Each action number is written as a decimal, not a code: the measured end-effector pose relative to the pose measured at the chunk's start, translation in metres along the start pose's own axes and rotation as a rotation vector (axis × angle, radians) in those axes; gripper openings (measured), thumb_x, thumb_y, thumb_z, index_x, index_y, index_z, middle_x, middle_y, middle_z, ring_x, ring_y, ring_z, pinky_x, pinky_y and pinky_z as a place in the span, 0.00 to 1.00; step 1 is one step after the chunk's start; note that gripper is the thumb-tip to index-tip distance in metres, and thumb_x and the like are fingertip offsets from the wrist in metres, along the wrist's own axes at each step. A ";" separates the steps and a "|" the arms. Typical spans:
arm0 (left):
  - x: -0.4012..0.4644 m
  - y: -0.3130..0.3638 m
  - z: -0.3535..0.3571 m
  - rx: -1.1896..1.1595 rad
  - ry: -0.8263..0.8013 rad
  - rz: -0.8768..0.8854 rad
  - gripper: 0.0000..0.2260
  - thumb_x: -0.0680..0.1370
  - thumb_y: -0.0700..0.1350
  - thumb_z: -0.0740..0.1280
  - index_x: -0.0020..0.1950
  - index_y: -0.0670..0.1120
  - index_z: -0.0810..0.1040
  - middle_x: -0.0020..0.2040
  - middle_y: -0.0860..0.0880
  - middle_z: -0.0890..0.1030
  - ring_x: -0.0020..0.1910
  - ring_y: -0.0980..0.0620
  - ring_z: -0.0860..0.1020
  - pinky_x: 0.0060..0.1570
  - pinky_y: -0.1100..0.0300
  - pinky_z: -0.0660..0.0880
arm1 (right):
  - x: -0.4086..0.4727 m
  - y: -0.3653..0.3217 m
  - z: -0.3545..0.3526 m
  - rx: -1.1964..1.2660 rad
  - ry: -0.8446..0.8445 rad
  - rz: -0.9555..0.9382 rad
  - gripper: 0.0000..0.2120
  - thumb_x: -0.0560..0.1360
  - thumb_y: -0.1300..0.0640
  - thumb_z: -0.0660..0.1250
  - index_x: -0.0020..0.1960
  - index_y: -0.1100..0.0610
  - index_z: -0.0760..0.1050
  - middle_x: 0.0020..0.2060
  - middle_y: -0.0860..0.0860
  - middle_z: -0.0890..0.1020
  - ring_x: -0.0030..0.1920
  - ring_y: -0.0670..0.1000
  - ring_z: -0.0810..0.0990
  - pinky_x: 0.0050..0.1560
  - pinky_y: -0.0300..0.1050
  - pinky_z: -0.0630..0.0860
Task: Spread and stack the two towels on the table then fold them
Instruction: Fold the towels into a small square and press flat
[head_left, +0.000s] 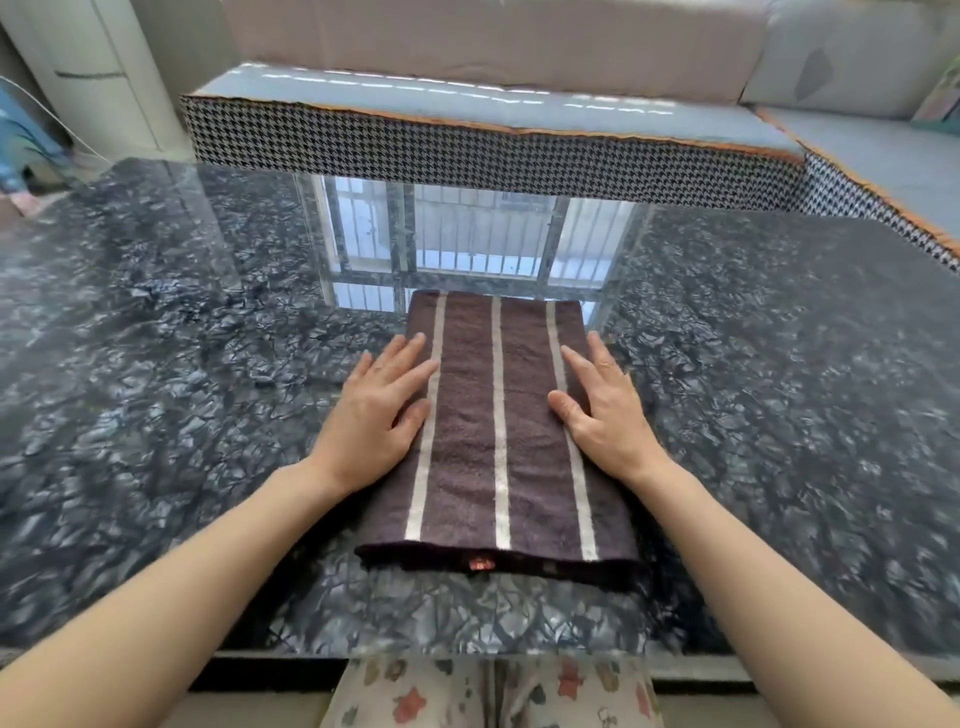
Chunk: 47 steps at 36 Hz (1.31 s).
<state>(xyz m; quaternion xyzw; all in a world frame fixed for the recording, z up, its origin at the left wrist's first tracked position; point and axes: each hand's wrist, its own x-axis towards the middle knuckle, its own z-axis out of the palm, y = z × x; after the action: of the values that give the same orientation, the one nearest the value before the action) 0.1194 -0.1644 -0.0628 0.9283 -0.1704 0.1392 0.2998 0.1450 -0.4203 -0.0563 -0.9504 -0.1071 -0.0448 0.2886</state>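
A dark brown towel with three pale stripes (498, 431) lies folded into a thick rectangle in the middle of the glossy dark marble table (182, 364). Several layers show at its near edge, with a small red label there; I cannot tell the second towel apart within the stack. My left hand (379, 410) rests flat, fingers apart, on the towel's left edge. My right hand (602, 405) lies flat on its right edge in the same way. Neither hand grips the cloth.
A sofa with a grey seat and a houndstooth front (467, 150) runs along the far side of the table and turns at the right. The table's near edge (467, 665) is just above my lap. A window reflects in the tabletop.
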 end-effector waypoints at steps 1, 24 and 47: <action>-0.003 0.002 -0.002 0.025 -0.032 0.069 0.21 0.76 0.46 0.58 0.69 0.45 0.69 0.72 0.50 0.63 0.73 0.53 0.57 0.73 0.52 0.50 | -0.007 0.001 0.001 0.009 0.023 -0.039 0.24 0.76 0.52 0.64 0.71 0.52 0.64 0.76 0.52 0.53 0.75 0.53 0.53 0.73 0.60 0.50; -0.018 -0.012 -0.034 0.407 -0.260 0.644 0.27 0.71 0.49 0.65 0.69 0.47 0.65 0.64 0.45 0.76 0.62 0.47 0.76 0.61 0.51 0.72 | -0.044 0.010 -0.045 -0.338 -0.225 -0.410 0.25 0.69 0.60 0.50 0.62 0.57 0.73 0.66 0.53 0.73 0.68 0.53 0.71 0.68 0.50 0.67; 0.068 0.020 -0.023 -0.802 -0.320 -0.994 0.13 0.80 0.50 0.57 0.39 0.46 0.74 0.24 0.50 0.80 0.22 0.54 0.78 0.22 0.67 0.72 | 0.010 0.002 -0.036 0.700 -0.066 0.340 0.39 0.68 0.30 0.50 0.43 0.66 0.76 0.34 0.56 0.74 0.32 0.50 0.71 0.33 0.42 0.68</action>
<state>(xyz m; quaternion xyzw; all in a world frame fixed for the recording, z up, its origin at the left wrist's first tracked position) 0.1692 -0.1820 -0.0100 0.7220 0.1975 -0.2301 0.6220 0.1544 -0.4403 -0.0261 -0.7995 0.0340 0.0735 0.5952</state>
